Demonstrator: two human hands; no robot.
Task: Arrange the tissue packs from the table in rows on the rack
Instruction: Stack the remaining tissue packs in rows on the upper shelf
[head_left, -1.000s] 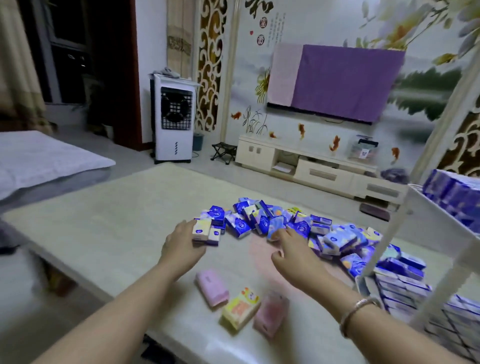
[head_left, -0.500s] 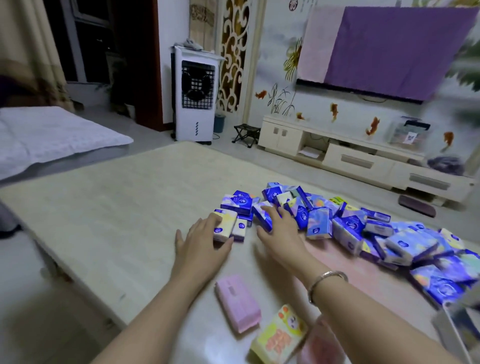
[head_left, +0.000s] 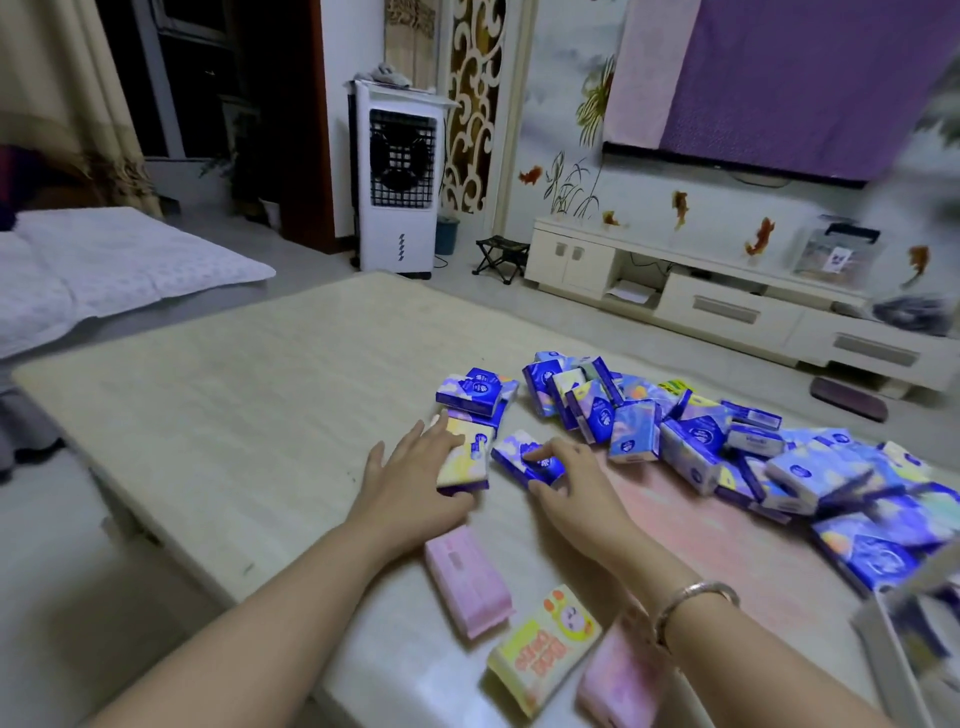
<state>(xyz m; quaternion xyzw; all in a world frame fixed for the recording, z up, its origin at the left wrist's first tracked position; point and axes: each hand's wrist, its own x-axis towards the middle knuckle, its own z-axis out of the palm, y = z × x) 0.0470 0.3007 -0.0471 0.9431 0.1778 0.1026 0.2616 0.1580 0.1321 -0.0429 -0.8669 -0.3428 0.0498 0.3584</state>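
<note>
A heap of several blue tissue packs (head_left: 691, 441) lies on the pale table (head_left: 234, 415). My left hand (head_left: 410, 478) rests on a yellow-and-blue pack (head_left: 465, 462) at the heap's left edge, thumb under its near end. My right hand (head_left: 571, 488) pinches a blue pack (head_left: 524, 457) just right of it. A pink pack (head_left: 467, 579), a yellow pack (head_left: 545, 647) and another pink pack (head_left: 618, 675) lie near the table's front. A blurred corner of the white rack (head_left: 904, 644) shows at the lower right.
A white air cooler (head_left: 397, 182) stands beyond the table. A low TV cabinet (head_left: 727, 306) runs along the far wall, with a small folding stool (head_left: 501, 257) beside it. A bed with a white cover (head_left: 104, 265) is at the left.
The view has swung left, so the rack has nearly left the frame. My right hand drew back from the heap and took hold of a blue pack; my left hand closed onto the yellow-and-blue pack.
</note>
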